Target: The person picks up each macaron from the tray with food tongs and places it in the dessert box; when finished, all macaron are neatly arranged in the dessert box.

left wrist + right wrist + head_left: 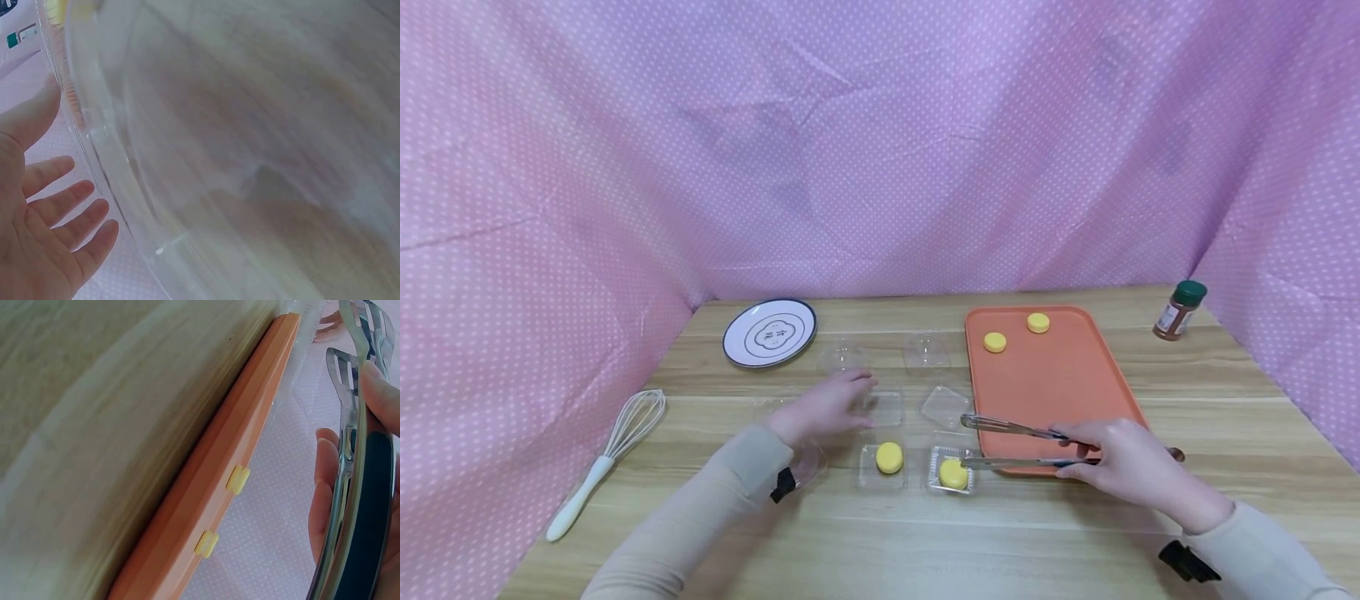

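Observation:
My right hand [1131, 467] grips metal tongs [1011, 442] with black handles; their tips stand apart over a yellow cake [953, 474] in a clear plastic tray [942, 458]. The wrist view shows the tongs [356, 456] held in my right hand [325, 481]. A second yellow cake [889, 457] lies in another clear tray to the left. My left hand [827, 406] reaches forward with straight fingers toward an empty clear tray [883, 408]; the left hand [44, 212] shows an open palm holding nothing. Two yellow cakes [995, 342] lie on the orange tray [1060, 383].
A white plate [769, 332] sits at the back left, a whisk [606, 454] at the left edge, a spice jar [1178, 310] at the back right. Clear plastic lids [844, 357] and another empty tray [943, 406] lie mid-table. Pink dotted cloth surrounds the wooden table.

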`<state>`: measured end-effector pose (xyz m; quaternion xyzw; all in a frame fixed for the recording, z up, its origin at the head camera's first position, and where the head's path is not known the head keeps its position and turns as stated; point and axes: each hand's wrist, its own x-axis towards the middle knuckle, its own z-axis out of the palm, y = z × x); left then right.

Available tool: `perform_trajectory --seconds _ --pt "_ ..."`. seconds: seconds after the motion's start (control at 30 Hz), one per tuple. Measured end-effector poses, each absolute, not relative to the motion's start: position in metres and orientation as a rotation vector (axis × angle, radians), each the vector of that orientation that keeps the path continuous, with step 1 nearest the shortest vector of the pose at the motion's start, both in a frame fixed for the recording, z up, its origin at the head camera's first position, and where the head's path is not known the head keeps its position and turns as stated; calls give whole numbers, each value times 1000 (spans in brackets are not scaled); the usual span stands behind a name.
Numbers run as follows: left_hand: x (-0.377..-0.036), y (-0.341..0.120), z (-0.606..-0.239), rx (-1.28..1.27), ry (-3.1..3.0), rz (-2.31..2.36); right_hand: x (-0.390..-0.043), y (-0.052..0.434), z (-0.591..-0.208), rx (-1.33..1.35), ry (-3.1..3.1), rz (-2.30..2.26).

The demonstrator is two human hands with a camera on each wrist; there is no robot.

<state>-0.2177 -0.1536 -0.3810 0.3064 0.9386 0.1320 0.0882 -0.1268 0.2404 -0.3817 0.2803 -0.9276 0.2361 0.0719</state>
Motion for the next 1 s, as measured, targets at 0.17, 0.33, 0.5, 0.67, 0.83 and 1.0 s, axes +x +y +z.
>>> perform_trajectory --seconds 0.17,0.33,0.5,0.67,0.83,1.0 --pt "-220 -152 -382 911 2798 354 -127 240 -382 836 -2798 708" --pt "-222 -152 -383 948 2798 346 -128 240 -383 826 -2810 715" --pt "-224 -149 -382 912 2788 374 -129 240 -383 813 -2823 722" --pt "-230 -147 -384 855 2780 408 -130 239 -382 800 -2831 747" --pt "-234 -144 -385 826 2752 443 -133 240 -382 774 -2833 786" --pt "-237 -142 -385 833 2737 437 -141 240 -383 710 -2805 801"
